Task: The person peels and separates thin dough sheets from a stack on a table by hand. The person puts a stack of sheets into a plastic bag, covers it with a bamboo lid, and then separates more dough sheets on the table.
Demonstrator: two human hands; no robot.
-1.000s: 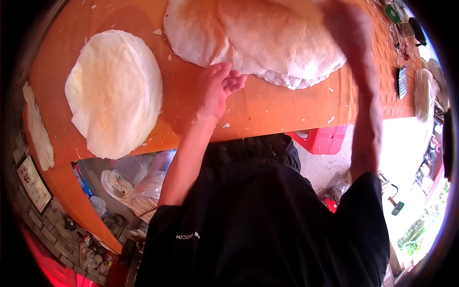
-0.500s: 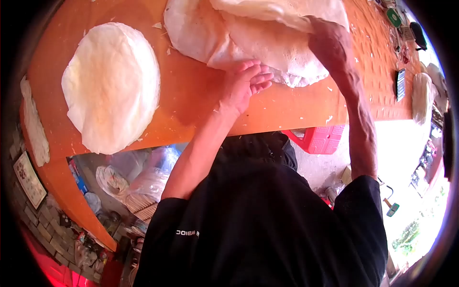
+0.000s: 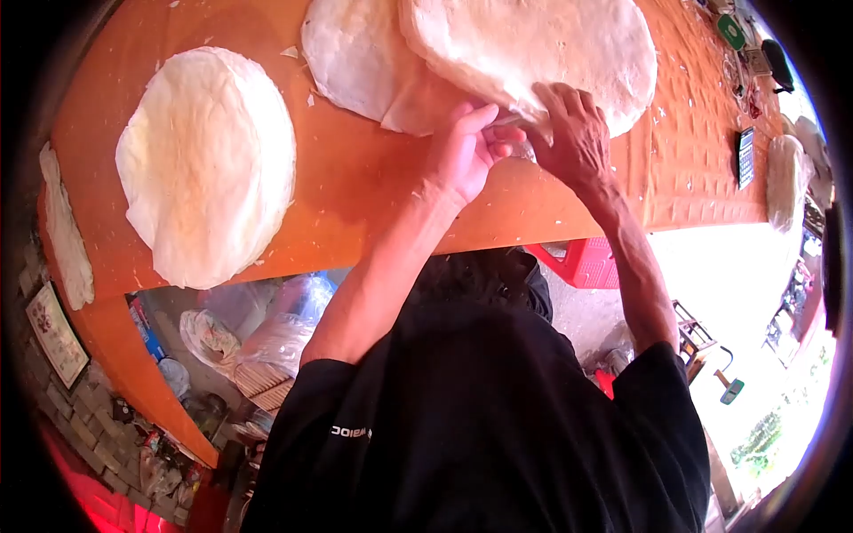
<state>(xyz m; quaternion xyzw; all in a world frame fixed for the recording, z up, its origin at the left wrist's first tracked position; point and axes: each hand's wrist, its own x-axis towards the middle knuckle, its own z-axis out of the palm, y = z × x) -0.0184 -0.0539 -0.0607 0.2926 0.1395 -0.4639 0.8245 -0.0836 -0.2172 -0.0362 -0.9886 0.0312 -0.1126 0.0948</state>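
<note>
A large stack of thin, pale, roundish sheets [image 3: 542, 44] lies at the top of the orange table, its near edge towards me. What the sheets are made of I cannot tell. My right hand [image 3: 573, 133] has its fingers bent over the near edge of the upper sheet, gripping it. Just left of it, my left hand [image 3: 466, 151] is palm up, thumb and fingers apart, close to the same edge. Another sheet [image 3: 351, 67] sticks out from underneath on the left. A separate oval stack of pale sheets [image 3: 209, 164] rests on the table's left side.
Small white scraps lie on the orange tabletop [image 3: 333, 204]. A calculator-like device [image 3: 745, 158] is at the right. Below the table are a red plastic stool or crate [image 3: 586, 262] and clear plastic bags [image 3: 275, 342]. A rolled pale sheet [image 3: 67, 226] lies along the left edge.
The upper sheet has been unfolded towards me and now lies flatter. My right hand has come down and left, near my left hand, which has shifted slightly right.
</note>
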